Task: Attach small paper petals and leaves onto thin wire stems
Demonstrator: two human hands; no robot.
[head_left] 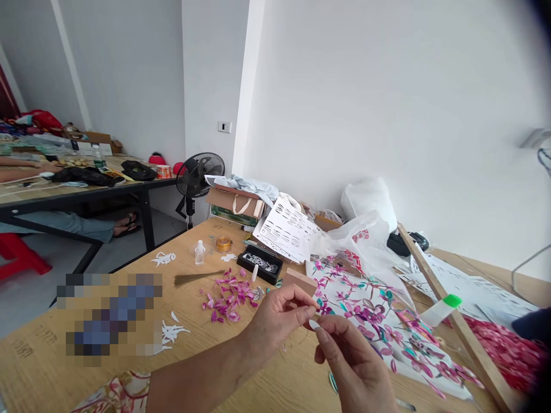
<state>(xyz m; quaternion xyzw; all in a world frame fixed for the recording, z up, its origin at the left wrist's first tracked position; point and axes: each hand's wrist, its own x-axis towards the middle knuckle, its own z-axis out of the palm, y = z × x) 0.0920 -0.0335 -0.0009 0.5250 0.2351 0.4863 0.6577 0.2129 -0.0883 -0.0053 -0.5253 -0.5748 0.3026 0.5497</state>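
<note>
My left hand (279, 315) reaches in over the table, thumb and forefinger pinched together; what is between them is too small to make out. Close beside it, my right hand (355, 358) pinches a small white petal-shaped piece (314, 324) between thumb and finger. The fingertips of both hands nearly meet. Behind the left hand lies a loose heap of pink petals (232, 292). A white sheet bearing pink and teal flowers (365, 315) spreads behind and to the right of my right hand. White cut-out pieces (172, 332) lie left of my left forearm.
A black tray (260, 265), a small clear bottle (199, 253) and a bundle of thin brown strands (196, 279) lie beyond my hands. At right are a wooden strip (465, 338) and a green-capped bottle (442, 310). Another person's arm (26, 170) rests on the far-left table.
</note>
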